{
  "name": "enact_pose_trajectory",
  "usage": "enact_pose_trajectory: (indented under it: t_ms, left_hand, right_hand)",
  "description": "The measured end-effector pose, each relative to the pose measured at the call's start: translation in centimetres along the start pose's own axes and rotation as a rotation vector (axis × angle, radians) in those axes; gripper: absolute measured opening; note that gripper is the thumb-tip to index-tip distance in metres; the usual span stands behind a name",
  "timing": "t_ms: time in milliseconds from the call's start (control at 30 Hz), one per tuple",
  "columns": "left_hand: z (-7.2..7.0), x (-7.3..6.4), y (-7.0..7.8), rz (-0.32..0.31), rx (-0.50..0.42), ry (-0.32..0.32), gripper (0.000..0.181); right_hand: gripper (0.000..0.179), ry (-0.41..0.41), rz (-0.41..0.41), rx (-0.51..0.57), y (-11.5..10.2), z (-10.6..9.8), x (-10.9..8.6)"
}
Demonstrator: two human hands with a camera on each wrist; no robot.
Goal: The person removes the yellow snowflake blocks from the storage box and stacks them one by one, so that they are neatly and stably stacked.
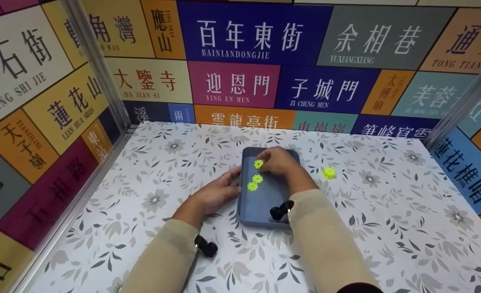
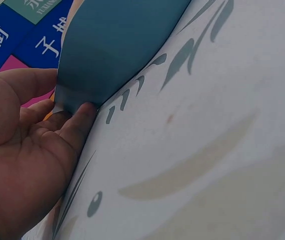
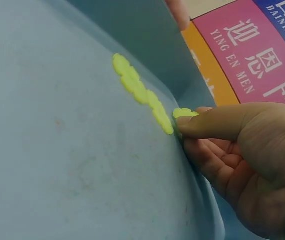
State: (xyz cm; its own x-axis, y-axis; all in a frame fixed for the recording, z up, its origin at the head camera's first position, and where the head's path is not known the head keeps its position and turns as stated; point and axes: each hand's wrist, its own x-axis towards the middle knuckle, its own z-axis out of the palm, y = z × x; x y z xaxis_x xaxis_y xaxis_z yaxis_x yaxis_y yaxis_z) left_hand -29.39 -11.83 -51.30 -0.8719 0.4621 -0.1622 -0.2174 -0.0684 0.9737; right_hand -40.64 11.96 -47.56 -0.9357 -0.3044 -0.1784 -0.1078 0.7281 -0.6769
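A grey-blue tray (image 1: pixel 271 203) with raised walls stands on the table. My left hand (image 1: pixel 216 195) is at its left side, and in the left wrist view the fingertips (image 2: pixel 85 111) touch the outer wall. Inside the tray's far end, my right hand (image 1: pixel 280 162) pinches a yellow-green flower-shaped piece (image 1: pixel 258 164) between thumb and finger. In the right wrist view the thumb partly covers this held piece (image 3: pixel 185 113). Two similar flower pieces, one (image 1: pixel 257 179) and another (image 1: pixel 252 186), lie side by side on the tray floor, touching or nearly so.
To the tray's right, a small clump of the same yellow-green colour (image 1: pixel 328 173) sits on the table (image 1: pixel 387 211), which has a leaf-and-flower pattern. Panels with printed Chinese characters (image 1: pixel 234 85) stand behind the table and along both sides. A dark wrist camera is strapped on each sleeve.
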Motion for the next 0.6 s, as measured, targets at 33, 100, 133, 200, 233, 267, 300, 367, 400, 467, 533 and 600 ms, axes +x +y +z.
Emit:
enact_pose_trajectory:
  t_ms: [33,100,133,200,233,267,300,367,400,467,533,600]
  left_hand:
    - [0.0,0.0,0.0,0.001,-0.001,0.001,0.081]
    - [0.1,0.1,0.0,0.013,-0.004,-0.012,0.081]
    - [0.2,0.1,0.0,0.017,-0.004,-0.016,0.08]
    - [0.2,0.1,0.0,0.023,-0.006,-0.026,0.079]
    - [0.3,0.1,0.0,0.026,-0.005,-0.03,0.079]
    - [0.3,0.1,0.0,0.026,-0.006,-0.034,0.078]
    - [0.3,0.1,0.0,0.023,-0.004,-0.031,0.078]
    - [0.3,0.0,0.0,0.024,-0.005,-0.026,0.078]
    - [0.3,0.0,0.0,0.026,-0.005,-0.024,0.078]
    - [0.3,0.0,0.0,0.029,-0.008,-0.018,0.079]
    - [0.3,-0.1,0.0,0.032,-0.013,-0.013,0.08]
    - [0.2,-0.1,0.0,0.029,-0.015,-0.005,0.08]
  right_hand:
    - [0.044,0.009,-0.001,0.008,-0.1,-0.1,0.0]
    - [0.043,0.026,-0.012,0.036,-0.3,-0.2,0.0]
    - [0.043,0.033,-0.013,0.06,-0.4,-0.3,0.0]
    - [0.043,0.05,-0.017,0.113,-0.7,-0.6,-0.1]
    - [0.043,0.058,-0.018,0.138,-0.9,-0.8,-0.1]
    - [0.042,0.066,-0.014,0.171,-1.1,-1.0,-0.2]
    - [0.041,0.074,-0.004,0.209,-1.3,-1.3,-0.4]
    - [0.04,0.084,0.007,0.265,-1.9,-2.0,-0.7]
    - [0.041,0.084,0.009,0.292,-2.1,-2.4,-0.9]
    - [0.041,0.088,0.01,0.352,-2.6,-3.1,-1.5]
    - [0.042,0.1,0.0,0.377,-3.0,-3.9,-2.1]
    - [0.043,0.118,-0.004,0.389,-3.2,-4.6,-2.7]
